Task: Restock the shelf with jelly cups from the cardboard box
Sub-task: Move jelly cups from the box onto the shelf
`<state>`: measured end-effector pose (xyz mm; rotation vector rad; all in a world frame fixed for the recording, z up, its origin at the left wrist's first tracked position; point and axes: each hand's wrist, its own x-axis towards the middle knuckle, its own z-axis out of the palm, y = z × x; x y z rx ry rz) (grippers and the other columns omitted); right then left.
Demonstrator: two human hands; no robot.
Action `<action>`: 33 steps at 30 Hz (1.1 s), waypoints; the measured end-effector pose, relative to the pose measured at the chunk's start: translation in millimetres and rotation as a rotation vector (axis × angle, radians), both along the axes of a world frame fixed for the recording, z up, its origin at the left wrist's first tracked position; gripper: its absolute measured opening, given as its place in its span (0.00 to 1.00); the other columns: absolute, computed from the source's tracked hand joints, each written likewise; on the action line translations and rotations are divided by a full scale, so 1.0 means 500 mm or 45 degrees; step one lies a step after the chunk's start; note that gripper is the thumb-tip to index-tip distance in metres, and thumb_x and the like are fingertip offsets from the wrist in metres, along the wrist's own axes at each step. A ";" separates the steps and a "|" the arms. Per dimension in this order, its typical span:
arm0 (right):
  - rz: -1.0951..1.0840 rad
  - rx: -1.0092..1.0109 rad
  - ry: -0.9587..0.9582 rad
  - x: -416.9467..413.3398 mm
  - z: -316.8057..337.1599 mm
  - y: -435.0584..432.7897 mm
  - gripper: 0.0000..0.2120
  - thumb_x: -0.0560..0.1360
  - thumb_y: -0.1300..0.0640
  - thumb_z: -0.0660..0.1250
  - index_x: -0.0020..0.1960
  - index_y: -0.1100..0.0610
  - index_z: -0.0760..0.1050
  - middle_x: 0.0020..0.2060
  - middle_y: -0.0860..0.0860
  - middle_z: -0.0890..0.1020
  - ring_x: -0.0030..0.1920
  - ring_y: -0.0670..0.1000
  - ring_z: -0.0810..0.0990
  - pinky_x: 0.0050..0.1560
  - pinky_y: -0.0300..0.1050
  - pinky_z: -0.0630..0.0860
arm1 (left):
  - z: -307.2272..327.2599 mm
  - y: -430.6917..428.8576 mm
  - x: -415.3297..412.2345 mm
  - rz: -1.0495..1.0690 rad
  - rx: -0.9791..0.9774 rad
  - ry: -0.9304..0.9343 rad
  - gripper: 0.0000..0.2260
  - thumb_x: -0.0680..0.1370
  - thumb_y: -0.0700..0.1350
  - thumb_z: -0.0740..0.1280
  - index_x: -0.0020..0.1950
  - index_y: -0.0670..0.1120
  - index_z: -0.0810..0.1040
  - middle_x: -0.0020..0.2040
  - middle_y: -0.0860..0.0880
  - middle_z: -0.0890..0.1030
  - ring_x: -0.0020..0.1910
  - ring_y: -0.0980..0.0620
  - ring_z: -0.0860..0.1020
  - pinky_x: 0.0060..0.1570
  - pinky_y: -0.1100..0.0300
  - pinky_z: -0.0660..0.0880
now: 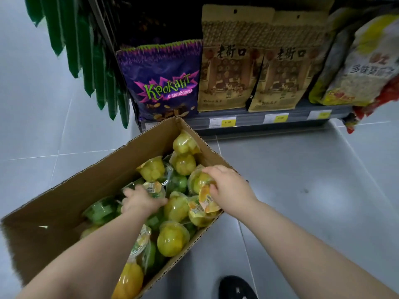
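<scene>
An open cardboard box (64, 197) stands on the floor and holds several clear jelly cups with yellow and green fruit. My left hand (140, 200) reaches into the middle of the box and its fingers curl over a cup with a printed lid (154, 188). My right hand (228, 186) grips a yellow jelly cup (198, 180) at the box's right wall. More cups lie around both hands, such as a yellow jelly cup (172, 238) near the front. The shelf (248, 121) is just behind the box.
On the low shelf stand a purple candy bag (162, 83), two brown paper snack bags (228, 67), and yellow and red packets (362, 67) at the right. Green packets (86, 50) hang at the upper left. Grey tiled floor surrounds the box. A black shoe (236, 288) is below.
</scene>
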<state>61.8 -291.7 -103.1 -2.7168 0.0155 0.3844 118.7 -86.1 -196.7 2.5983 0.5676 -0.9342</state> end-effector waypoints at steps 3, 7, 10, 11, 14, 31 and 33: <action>0.003 -0.014 0.041 -0.004 -0.001 0.001 0.24 0.78 0.62 0.58 0.73 0.49 0.65 0.66 0.49 0.72 0.64 0.54 0.70 0.57 0.45 0.70 | 0.021 0.011 -0.005 0.078 0.005 0.000 0.51 0.63 0.65 0.75 0.75 0.43 0.56 0.71 0.38 0.58 0.69 0.37 0.64 0.65 0.44 0.69; 0.014 -0.019 0.105 0.006 -0.003 0.014 0.24 0.77 0.64 0.59 0.72 0.49 0.67 0.67 0.50 0.71 0.64 0.54 0.71 0.59 0.49 0.73 | 0.054 0.013 -0.026 0.319 -0.203 0.011 0.50 0.63 0.63 0.77 0.75 0.44 0.55 0.71 0.38 0.58 0.69 0.37 0.62 0.65 0.44 0.68; 0.090 -0.071 0.162 0.024 -0.009 0.028 0.26 0.76 0.66 0.59 0.72 0.49 0.66 0.69 0.51 0.70 0.65 0.55 0.70 0.61 0.51 0.73 | 0.068 0.020 -0.050 0.454 -0.407 0.003 0.47 0.65 0.56 0.77 0.76 0.47 0.55 0.72 0.40 0.59 0.70 0.38 0.63 0.65 0.43 0.68; 0.117 -0.080 0.196 0.030 -0.011 0.032 0.28 0.76 0.67 0.59 0.72 0.48 0.66 0.70 0.51 0.69 0.66 0.55 0.69 0.62 0.51 0.72 | 0.071 0.023 -0.057 0.464 -0.495 -0.015 0.46 0.65 0.53 0.77 0.76 0.47 0.55 0.72 0.41 0.61 0.69 0.39 0.64 0.65 0.44 0.69; 0.129 -0.083 0.339 0.046 -0.019 0.033 0.31 0.75 0.67 0.61 0.74 0.46 0.63 0.71 0.51 0.66 0.70 0.55 0.64 0.66 0.53 0.69 | 0.089 0.029 -0.063 0.351 -0.689 -0.042 0.44 0.65 0.48 0.75 0.77 0.49 0.57 0.71 0.45 0.66 0.66 0.44 0.69 0.60 0.51 0.72; 0.386 -0.914 0.541 0.046 -0.061 0.060 0.28 0.74 0.52 0.68 0.70 0.54 0.62 0.67 0.58 0.67 0.65 0.58 0.64 0.63 0.50 0.65 | 0.136 0.040 -0.086 0.385 -0.841 -0.187 0.35 0.70 0.45 0.74 0.74 0.47 0.64 0.57 0.51 0.68 0.53 0.52 0.68 0.49 0.58 0.68; 0.451 -0.922 0.352 0.038 -0.059 0.060 0.31 0.71 0.49 0.69 0.70 0.55 0.61 0.65 0.58 0.66 0.64 0.58 0.64 0.64 0.49 0.64 | 0.134 0.043 -0.088 0.380 -0.814 -0.200 0.37 0.69 0.46 0.74 0.75 0.48 0.63 0.63 0.49 0.70 0.54 0.52 0.68 0.49 0.58 0.68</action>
